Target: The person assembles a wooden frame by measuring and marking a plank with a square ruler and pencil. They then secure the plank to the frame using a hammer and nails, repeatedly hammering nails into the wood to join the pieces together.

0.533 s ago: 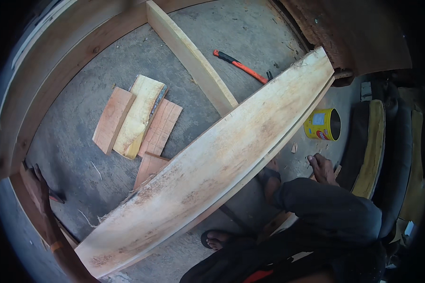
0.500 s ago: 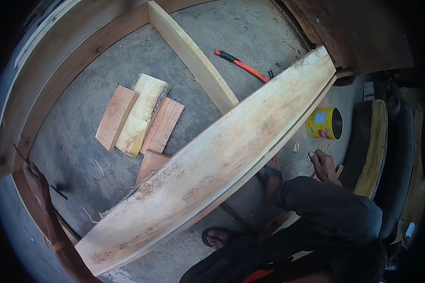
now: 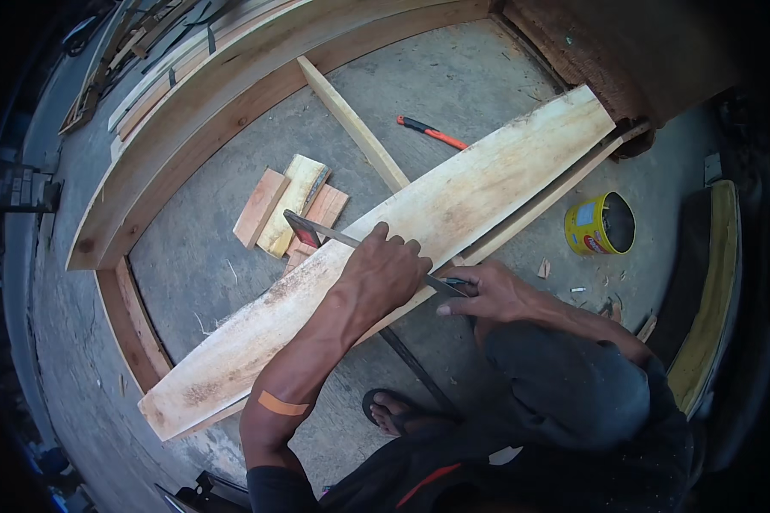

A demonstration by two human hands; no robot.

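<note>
A: What do the hands hold?

B: The left hand, knuckles uppermost, closes around an angled tool with a metal blade. The right hand curls thumb and fingers about the blade's tip and a small dark item; how firmly they pinch, one cannot tell.

A: And where does the tool lie?

B: Across the middle of a pale board. Its dark-and-red end piece projects past the board's far long edge, its tip past the near one. Whether the end piece touches that edge is unclear.

A: How should the tool handle?

B: Probably light and stiff, its thin metal somewhat slippery; the end piece seems the surest hold, with flat pressure at mid-blade.

A: And the board?

B: Likely heavy and rigid, best taken by both long edges, well apart. The fuzzy far edge suggests splinters.

A: What lies beyond?

B: A wooden rail runs beside the near edge, a yellow tub farther right. Past the far edge, wood offcuts and an orange-handled tool lie on the floor, inside a curved frame.
</note>
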